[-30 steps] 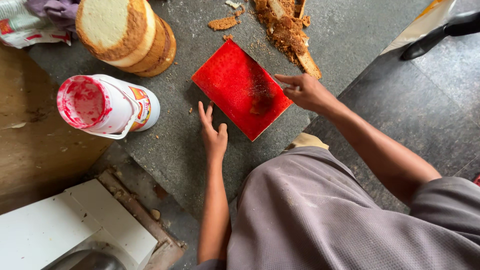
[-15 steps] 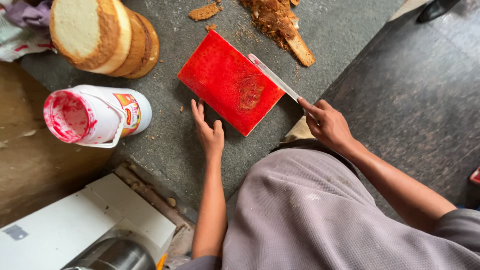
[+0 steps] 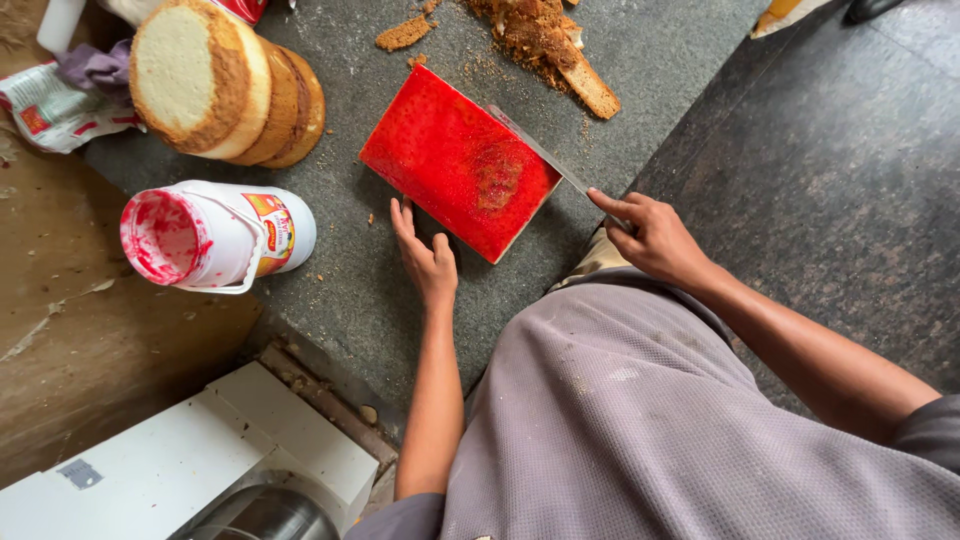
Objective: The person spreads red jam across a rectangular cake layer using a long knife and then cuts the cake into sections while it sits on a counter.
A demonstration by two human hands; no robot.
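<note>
Head view, looking down. Red slab (image 3: 458, 160) flat on grey stone floor (image 3: 330, 270), centre of frame, with a brown smear near its right corner. Left hand (image 3: 425, 255) open, fingers spread flat on the floor, fingertips touching the slab's near edge. Right hand (image 3: 650, 235) closed around the handle of a knife (image 3: 535, 150), index finger extended along it; blade lying along the slab's right edge, tip toward the far corner. White jar (image 3: 215, 235) on its side left of the slab, well apart from it, mouth toward the left, inside smeared pink-red. Stack of round cake layers (image 3: 225, 85) on edge beyond the jar, pale faces with brown crusts. Brown crumbs and trimmings (image 3: 540, 40) at the top, just beyond the slab. White box (image 3: 180, 460) at lower left. Grey cloth over the knees (image 3: 650, 420) filling the lower right.
</note>
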